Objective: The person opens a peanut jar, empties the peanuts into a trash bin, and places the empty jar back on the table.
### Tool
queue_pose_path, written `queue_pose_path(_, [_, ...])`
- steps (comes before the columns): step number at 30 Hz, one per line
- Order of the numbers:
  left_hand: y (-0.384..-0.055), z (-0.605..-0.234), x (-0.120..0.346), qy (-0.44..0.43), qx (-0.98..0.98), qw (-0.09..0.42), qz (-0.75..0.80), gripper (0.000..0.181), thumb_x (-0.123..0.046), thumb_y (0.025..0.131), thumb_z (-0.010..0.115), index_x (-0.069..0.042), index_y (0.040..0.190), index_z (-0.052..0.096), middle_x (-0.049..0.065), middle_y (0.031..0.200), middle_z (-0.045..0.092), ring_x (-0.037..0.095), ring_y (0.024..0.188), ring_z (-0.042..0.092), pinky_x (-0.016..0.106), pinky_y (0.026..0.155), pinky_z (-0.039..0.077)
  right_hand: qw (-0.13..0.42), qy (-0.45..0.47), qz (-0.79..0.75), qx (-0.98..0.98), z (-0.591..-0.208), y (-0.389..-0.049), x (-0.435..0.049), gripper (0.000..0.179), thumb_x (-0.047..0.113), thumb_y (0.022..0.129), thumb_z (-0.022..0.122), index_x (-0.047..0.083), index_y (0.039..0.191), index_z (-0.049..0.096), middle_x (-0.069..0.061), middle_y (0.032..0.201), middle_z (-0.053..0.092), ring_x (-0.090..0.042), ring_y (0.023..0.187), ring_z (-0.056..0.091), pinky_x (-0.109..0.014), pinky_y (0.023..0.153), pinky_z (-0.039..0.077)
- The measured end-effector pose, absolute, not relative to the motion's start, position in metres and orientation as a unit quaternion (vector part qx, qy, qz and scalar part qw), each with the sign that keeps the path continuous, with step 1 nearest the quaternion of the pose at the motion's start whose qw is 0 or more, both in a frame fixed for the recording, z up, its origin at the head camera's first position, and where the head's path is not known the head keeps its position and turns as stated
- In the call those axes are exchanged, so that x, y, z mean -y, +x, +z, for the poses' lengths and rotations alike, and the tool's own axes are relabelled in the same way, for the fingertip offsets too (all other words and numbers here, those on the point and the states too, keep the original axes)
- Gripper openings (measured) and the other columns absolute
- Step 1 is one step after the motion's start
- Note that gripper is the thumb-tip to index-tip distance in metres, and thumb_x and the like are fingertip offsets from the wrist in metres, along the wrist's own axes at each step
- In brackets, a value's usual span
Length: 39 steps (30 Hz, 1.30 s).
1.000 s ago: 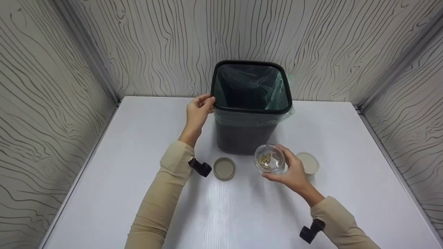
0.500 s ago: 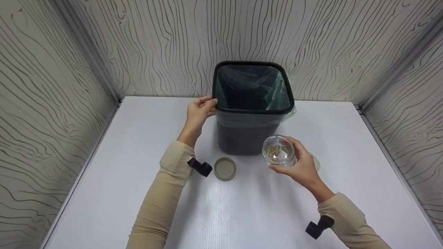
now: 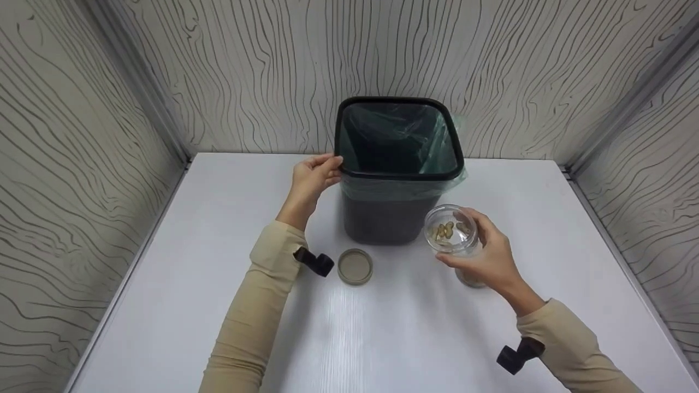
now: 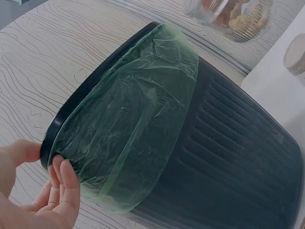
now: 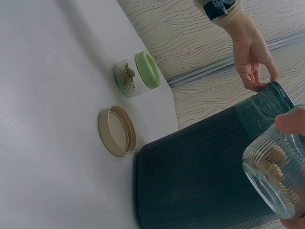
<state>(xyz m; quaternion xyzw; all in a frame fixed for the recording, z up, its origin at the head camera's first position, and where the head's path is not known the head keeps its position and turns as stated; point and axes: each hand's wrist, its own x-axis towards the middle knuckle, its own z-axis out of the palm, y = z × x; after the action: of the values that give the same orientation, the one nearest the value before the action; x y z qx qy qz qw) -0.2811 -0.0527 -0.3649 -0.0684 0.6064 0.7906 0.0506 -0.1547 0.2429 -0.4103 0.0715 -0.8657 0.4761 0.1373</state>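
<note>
A dark trash bin lined with a green plastic bag stands at the back of the table. My left hand pinches its black rim at the near left corner, thumb on one side and fingers on the other. In my right hand is an open clear glass jar, gripped round its side, with several peanuts in shells inside. It is held up beside the bin's right front, its mouth tilted toward the head camera. A beige jar lid lies hollow side up in front of the bin.
Another jar stands under my right hand, mostly hidden in the head view. The right wrist view shows a jar with a green lid near the table's edge. Wood-patterned panels enclose the white table.
My right hand has moved right and slightly farther back with the glass jar, now covering most of the jar standing behind it. My left hand stays on the bin's rim.
</note>
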Motion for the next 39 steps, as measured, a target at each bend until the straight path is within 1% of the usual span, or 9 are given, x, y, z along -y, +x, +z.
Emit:
queue_pose_path(9, [-0.282,-0.363,0.055,-0.078,-0.594,0.077,0.797,0.04,-0.008,0.091,0.062,0.007,0.127,0.053,-0.002,0.083,0.06,0.004,0.068,0.059,0.013,0.065,0.053,0.156,0.092,0.469,0.865,-0.397,-0.154,-0.247,0.086,-0.001,0.057,0.089,-0.006,0.132,0.047,-0.021,0.132,0.056,0.018,0.114,0.045,0.004,0.101,0.029])
queue_pose_path(18, [-0.283,-0.362,0.058,-0.082,-0.584,0.095,0.802,0.041,-0.008,0.091,0.062,0.008,0.128,0.052,-0.002,0.082,0.062,0.005,0.071,0.061,0.014,0.067,0.054,0.185,0.12,0.453,0.864,-0.381,-0.156,-0.25,0.085,-0.003,0.056,0.089,-0.007,0.131,0.049,-0.022,0.13,0.058,0.017,0.116,0.046,0.003,0.103,0.029])
queue_pose_path(25, [-0.285,-0.363,0.06,-0.083,-0.56,0.112,0.817,0.042,-0.006,0.091,0.061,0.009,0.129,0.05,-0.002,0.078,0.064,0.005,0.068,0.062,0.014,0.066,0.054,0.21,0.137,0.448,0.858,-0.37,-0.16,-0.25,0.086,-0.007,0.054,0.088,-0.008,0.131,0.049,-0.022,0.129,0.057,0.013,0.114,0.048,0.001,0.101,0.033])
queue_pose_path(29, [-0.286,-0.363,0.06,-0.085,-0.558,0.115,0.817,0.039,-0.005,0.091,0.061,0.009,0.126,0.052,-0.002,0.075,0.064,0.006,0.066,0.062,0.014,0.064,0.054,0.214,0.138,0.446,0.858,-0.363,-0.162,-0.249,0.086,-0.006,0.054,0.088,-0.007,0.132,0.05,-0.021,0.129,0.057,0.011,0.113,0.049,0.001,0.101,0.033])
queue_pose_path(39, [-0.286,-0.363,0.061,-0.082,-0.554,0.117,0.82,0.037,-0.004,0.091,0.061,0.008,0.125,0.052,-0.002,0.075,0.065,0.006,0.066,0.063,0.015,0.064,0.055,0.232,0.147,0.421,0.864,-0.351,-0.168,-0.249,0.089,-0.003,0.053,0.089,-0.004,0.133,0.05,-0.021,0.126,0.059,0.012,0.111,0.047,0.001,0.099,0.033])
